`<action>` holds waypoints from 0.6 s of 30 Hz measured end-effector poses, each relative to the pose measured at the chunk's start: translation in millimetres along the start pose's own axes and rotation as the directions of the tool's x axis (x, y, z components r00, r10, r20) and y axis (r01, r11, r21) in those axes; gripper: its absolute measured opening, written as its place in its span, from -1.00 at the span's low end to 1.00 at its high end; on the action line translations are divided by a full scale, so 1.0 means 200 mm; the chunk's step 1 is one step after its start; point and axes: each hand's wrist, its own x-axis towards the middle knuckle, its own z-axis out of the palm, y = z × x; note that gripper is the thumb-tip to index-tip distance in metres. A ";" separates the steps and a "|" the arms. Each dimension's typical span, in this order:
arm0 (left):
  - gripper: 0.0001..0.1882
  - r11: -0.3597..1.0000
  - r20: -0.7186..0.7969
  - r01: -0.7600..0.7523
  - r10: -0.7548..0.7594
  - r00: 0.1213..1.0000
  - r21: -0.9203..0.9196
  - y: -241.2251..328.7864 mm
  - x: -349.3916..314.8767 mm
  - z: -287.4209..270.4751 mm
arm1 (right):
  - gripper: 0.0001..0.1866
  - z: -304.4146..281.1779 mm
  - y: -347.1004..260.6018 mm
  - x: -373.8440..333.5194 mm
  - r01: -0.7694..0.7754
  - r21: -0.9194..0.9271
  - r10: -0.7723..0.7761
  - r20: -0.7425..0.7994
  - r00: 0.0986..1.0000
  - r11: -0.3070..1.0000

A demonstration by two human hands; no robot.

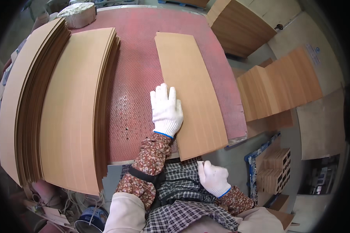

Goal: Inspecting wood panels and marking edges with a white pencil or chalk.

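A long tan cardboard sheet, or a thin few of them, lies lengthwise on the red mesh-patterned table top. My left hand, in a white knit glove with a blue cuff edge, rests across its left edge with the fingers stretched out, partly on the table. Just off the sheet's near end, in front of the checked apron, my right hand is closed in a matching glove. Its curled fingers hide whatever may be in them.
Two tall stacks of cardboard sheets, one beside the other, fill the table's left side. A wrapped round bundle sits at the far left corner. Brown boards stand at the right, above a blue pallet. A bucket is lower left.
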 end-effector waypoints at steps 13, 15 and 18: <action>-0.79 1.000 -0.094 -0.024 0.025 0.995 0.008 -0.01 0.02 0.00 | -0.65 0.00 -0.07 0.13 -0.008 0.043 0.014 -0.123 0.992 0.999; -0.78 1.000 -0.084 -0.011 0.010 0.996 -0.007 -0.02 0.02 -0.01 | -0.65 -0.01 -0.07 0.17 0.015 0.007 -0.014 -0.130 0.991 1.000; -0.79 1.000 -0.046 -0.002 0.001 0.999 -0.020 -0.02 0.02 -0.01 | -0.65 -0.01 -0.06 0.34 0.027 0.008 -0.026 -0.139 0.990 1.000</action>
